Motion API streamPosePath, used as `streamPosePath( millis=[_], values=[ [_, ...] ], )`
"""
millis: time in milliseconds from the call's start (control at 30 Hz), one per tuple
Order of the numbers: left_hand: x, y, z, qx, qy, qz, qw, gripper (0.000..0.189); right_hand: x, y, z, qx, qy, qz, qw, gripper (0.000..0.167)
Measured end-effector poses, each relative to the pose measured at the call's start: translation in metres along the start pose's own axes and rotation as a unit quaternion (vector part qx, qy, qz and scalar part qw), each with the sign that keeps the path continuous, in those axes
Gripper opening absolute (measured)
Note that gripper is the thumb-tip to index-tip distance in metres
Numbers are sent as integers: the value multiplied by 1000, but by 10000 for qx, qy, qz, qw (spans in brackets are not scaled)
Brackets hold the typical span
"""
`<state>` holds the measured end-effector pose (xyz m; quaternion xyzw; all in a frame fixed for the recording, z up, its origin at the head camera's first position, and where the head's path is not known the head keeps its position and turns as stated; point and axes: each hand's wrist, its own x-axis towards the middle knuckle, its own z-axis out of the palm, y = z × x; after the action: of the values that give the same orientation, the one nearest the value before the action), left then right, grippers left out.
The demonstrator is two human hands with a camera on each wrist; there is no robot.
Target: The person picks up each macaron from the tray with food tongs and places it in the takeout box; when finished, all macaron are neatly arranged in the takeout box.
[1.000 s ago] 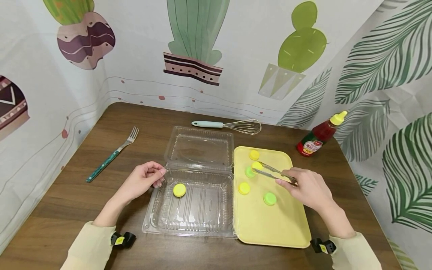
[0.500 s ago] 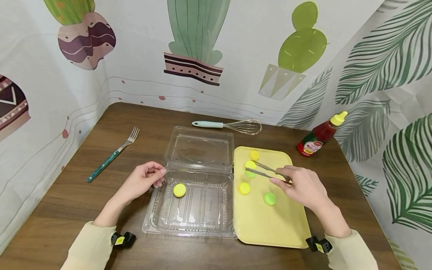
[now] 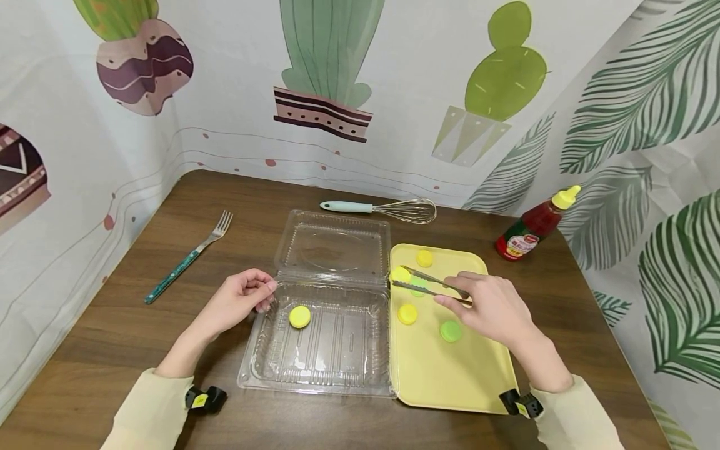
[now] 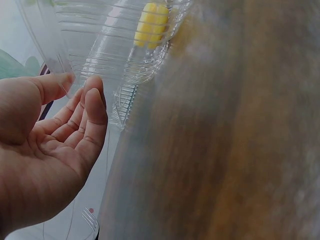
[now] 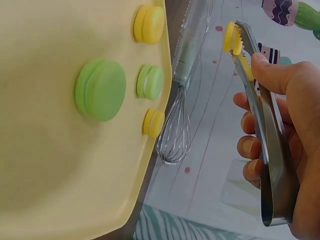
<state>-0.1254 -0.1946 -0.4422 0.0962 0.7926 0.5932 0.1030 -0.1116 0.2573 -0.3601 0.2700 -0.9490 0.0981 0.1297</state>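
Head: tongs [image 3: 430, 292] (with yellow macaron [image 3: 400, 275]) farther left than before

You can read no word or number with certainty; the label [image 3: 519, 245] on the sauce bottle [image 3: 542, 219] has a red badge and lettering too small to make out; the yellow stickers [image 3: 200, 400] on your wrist cameras bear dark marks, equally illegible.

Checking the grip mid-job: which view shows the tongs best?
The right wrist view: close up, it shows the tongs from toothed tips to bent end, a yellow macaron between the tips. The head view shows them smaller, from above, the rear hidden by the right hand. The left wrist view does not show them.
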Motion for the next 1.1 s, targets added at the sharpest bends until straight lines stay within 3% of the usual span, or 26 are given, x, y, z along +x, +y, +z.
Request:
streamPosePath(
  millis=[1100],
  values=[
    [1,0,0,23,36,-18,10000,22,24,-48,22,76,-115,-946,9954,31]
  ],
)
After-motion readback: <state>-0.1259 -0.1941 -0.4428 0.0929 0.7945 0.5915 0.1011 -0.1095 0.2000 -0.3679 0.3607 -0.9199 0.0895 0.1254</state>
